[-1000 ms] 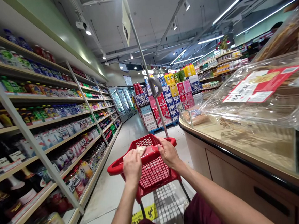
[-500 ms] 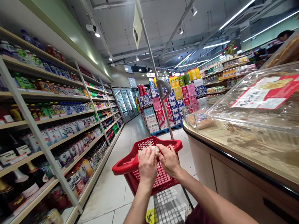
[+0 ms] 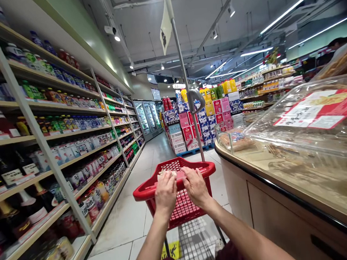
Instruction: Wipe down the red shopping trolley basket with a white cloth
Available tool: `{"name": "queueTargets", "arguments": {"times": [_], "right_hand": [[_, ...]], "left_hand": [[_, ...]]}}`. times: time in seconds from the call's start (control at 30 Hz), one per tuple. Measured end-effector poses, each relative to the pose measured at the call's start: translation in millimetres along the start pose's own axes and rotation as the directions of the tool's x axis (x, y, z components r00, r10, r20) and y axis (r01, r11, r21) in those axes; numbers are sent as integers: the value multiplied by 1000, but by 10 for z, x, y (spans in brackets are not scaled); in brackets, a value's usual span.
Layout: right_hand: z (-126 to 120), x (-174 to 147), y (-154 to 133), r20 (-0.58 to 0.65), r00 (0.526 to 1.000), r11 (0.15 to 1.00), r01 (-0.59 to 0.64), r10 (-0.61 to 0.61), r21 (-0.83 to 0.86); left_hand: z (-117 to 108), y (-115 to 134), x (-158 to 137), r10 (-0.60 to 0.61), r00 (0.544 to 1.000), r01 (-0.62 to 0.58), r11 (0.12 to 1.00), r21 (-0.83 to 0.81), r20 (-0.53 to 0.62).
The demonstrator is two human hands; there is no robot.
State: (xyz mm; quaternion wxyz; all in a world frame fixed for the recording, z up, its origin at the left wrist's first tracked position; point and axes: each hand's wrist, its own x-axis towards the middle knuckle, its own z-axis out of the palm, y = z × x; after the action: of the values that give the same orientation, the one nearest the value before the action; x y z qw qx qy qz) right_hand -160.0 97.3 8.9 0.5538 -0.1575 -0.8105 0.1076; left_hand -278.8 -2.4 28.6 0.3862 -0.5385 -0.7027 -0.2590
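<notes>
Far left: metal-post shelf rack (image 3: 32, 120) packed with bottles and cans, cut off by the frame edge. Left hand (image 3: 166, 194): fingers curled over a crumpled white wad (image 3: 168, 172), holding it at the cart's handle side; cloth or paper, can't tell, mostly covered by the fingers. Red shopping cart (image 3: 146, 193): smooth plastic rim, mesh basket, both hands over its near edge. Right hand (image 3: 198, 189): half curled, fingertips at the handle; can't tell if it grips, palm side hidden. Behind it, thin grey pole (image 3: 180, 58) with a small flag, then stacked cartons (image 3: 188, 133). Right: wood-fronted worktop (image 3: 235, 193), black edge, clear plastic pack (image 3: 317, 108) on top, contents hard to make out.
</notes>
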Motion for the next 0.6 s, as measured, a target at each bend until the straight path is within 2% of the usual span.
{"name": "queueTargets", "arguments": {"times": [0.1,0.17,0.23,0.33,0.4,0.53,0.6], "right_hand": [[-36,-38,84,6,1000,1000,17,-17,-1],[-31,-44,78,7,1000,1000,19,-19,4],[4,-31,26,12,1000,1000,17,-17,13],[49,-4,-21,23,999,999,26,-27,21],[39,-1,21,9,1000,1000,6,-6,8],[-22,-29,162,-3,1000,1000,-7,7,-13],[-18,-35,178,-11,1000,1000,1,-1,-22]], "left_hand": [[-105,-283,-74,-170,985,170,983,65,-5],[-117,-339,-82,-228,974,227,970,90,-5],[-51,-203,-43,-176,984,174,982,66,12],[51,53,22,-36,999,36,999,2,16],[29,24,7,-1,1000,1,1000,-22,17],[-109,-318,-79,-161,987,161,986,41,10],[-87,-299,-51,-203,979,202,978,55,6]]}}
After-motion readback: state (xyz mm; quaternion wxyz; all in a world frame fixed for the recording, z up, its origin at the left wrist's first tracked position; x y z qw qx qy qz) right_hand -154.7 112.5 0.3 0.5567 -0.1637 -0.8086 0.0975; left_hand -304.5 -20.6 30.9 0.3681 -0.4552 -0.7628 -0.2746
